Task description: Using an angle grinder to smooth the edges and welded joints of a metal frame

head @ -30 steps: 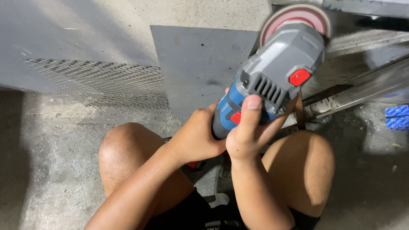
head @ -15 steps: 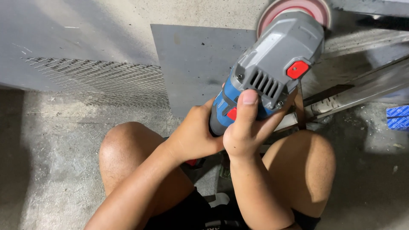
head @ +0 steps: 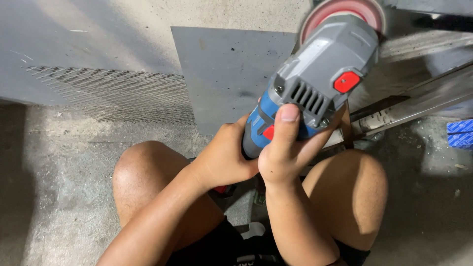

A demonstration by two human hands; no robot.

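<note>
Both your hands, left hand (head: pixel 224 157) and right hand (head: pixel 283 152), wrap closed around the angle grinder (head: pixel 315 83), whose long axis runs up and rightward to its disc (head: pixel 340 10).

Crouched on concrete, I grip a blue-and-grey angle grinder (head: pixel 315 83) with my left hand (head: pixel 226 157) and right hand (head: pixel 286 152), its reddish disc (head: pixel 345 12) raised toward metal bars (head: pixel 423 98), beside a grey steel plate (head: pixel 226 74).

disc (head: pixel 345 11): top cut off, blurred | grinder (head: pixel 315 83) handle: hidden by hands
</note>
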